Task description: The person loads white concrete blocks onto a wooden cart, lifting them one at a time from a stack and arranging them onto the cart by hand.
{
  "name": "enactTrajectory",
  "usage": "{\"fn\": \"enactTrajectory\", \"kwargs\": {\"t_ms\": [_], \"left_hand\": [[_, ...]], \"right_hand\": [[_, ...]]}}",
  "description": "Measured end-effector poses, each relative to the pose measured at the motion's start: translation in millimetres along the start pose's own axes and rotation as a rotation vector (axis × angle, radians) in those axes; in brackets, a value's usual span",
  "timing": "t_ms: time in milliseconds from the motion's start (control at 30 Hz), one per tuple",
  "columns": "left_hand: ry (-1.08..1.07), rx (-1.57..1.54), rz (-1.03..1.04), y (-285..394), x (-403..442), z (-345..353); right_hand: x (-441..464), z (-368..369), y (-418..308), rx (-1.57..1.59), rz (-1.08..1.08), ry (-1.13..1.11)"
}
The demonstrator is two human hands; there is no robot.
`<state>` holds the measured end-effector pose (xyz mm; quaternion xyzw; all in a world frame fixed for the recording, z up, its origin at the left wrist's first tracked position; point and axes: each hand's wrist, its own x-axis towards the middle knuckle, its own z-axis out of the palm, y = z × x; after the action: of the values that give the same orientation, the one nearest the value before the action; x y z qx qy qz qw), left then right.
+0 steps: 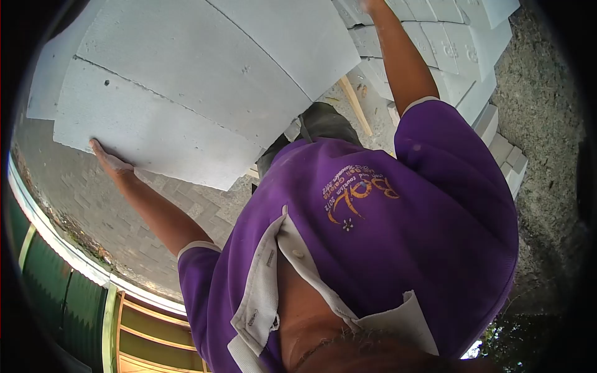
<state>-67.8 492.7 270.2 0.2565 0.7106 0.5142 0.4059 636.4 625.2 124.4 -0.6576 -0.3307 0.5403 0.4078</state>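
Observation:
My left hand (111, 158) lies along the near left edge of a large pale grey block (155, 133), its dusty fingers stretched out against the side; part of the hand is hidden by the edge. The block sits beside other flat grey blocks (199, 56) with narrow seams between them. My right arm reaches up past a stack of white-grey blocks (435, 46). Only the base of my right hand (372, 5) shows at the top edge of the view, near this stack; its fingers are out of frame.
A wooden strip (356, 105) lies between the block groups. Paving (168, 217) stretches below the left blocks, and rough ground (541, 112) lies at the right. Green corrugated panels (46, 267) and a wooden frame (155, 332) stand at the lower left.

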Motion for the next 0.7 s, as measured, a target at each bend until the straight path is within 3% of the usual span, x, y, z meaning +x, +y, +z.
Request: {"fn": "enactTrajectory", "kwargs": {"t_ms": [67, 133, 267, 700], "left_hand": [[0.009, 0.036, -0.006, 8.3, -12.4, 10.1], [0.034, 0.059, -0.001, 14.5, -18.1, 19.0], [0.029, 0.141, -0.043, 16.3, -22.7, 16.5], [0.004, 0.158, -0.060, 13.7, -8.5, 13.7]], "right_hand": [[-31.8, -35.6, 86.6, -0.090, 0.424, -0.098], [-132.2, 25.7, 57.2, -0.225, 0.301, 0.064], [-145.5, 24.8, 70.3, 0.135, 0.347, -0.211], [-150.6, 36.8, 52.2, 0.080, 0.490, -0.204]]}}
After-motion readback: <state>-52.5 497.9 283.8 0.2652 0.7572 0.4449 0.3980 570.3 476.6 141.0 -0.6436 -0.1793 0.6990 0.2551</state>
